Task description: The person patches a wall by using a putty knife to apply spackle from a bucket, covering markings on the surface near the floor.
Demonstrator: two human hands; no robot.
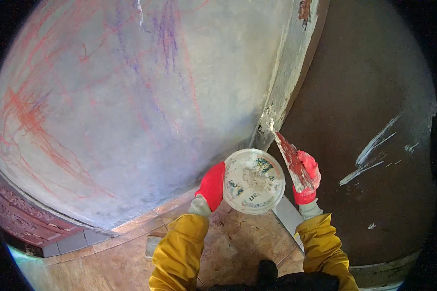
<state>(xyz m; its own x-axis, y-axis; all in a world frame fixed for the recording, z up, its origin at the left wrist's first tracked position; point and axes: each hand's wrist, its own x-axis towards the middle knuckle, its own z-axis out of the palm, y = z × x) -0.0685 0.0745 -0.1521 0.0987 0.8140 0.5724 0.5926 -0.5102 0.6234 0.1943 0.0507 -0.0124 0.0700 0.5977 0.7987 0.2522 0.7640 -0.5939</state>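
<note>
My left hand (212,186), in a red-palmed glove, grips the left rim of a round whitish plastic lid (255,189). The lid lies roughly level, with a grey smear of filler in its middle. In my right hand (310,172), gloved alike, is a long, flat red trowel (291,161) crusted with pale filler. Its tip points up and away, at the lower part of the rough wall edge (272,109); whether it touches there I cannot tell. The right fingers wrap round the trowel's near part, partly hidden by it.
A grey-white wall (131,97) with red and purple scribbles fills the left. On the right stands a dark brown panel (369,121) with white scrape marks. Below are brown floor tiles (238,242), a small grey block (153,246) and a reddish patterned panel (29,208).
</note>
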